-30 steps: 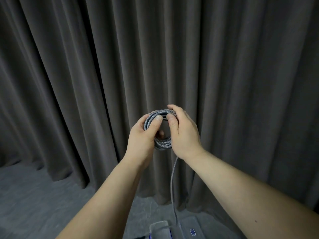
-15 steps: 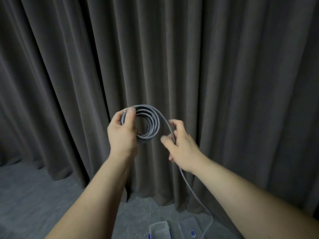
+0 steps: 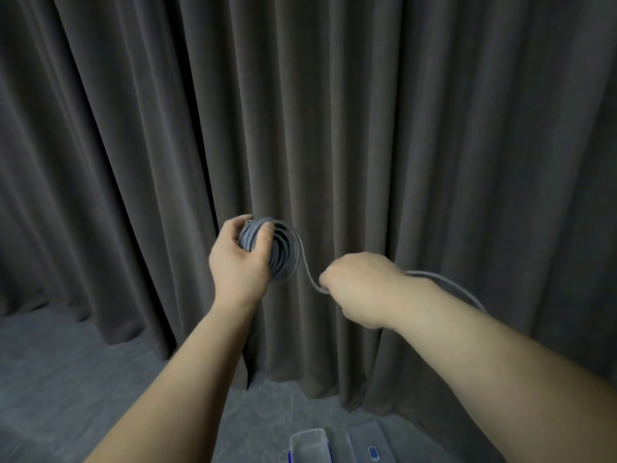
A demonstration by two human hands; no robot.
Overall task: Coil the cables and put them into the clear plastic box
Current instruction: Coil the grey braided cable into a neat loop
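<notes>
Coil [image 3: 278, 250] of grey cable stays clamped in my left hand [image 3: 238, 259] fingers so loops hold, right hand [image 3: 359, 285] fingers pinch the loose tail out sideways for slack, clear plastic box [image 3: 310, 444] waits on floor below.

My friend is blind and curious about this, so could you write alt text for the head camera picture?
A person's left hand grips a coil of grey braided cable while the right hand pinches the loose strand, which trails back past the forearm. Behind hangs a dark pleated curtain; a clear plastic box sits on the grey floor at the bottom edge.
</notes>
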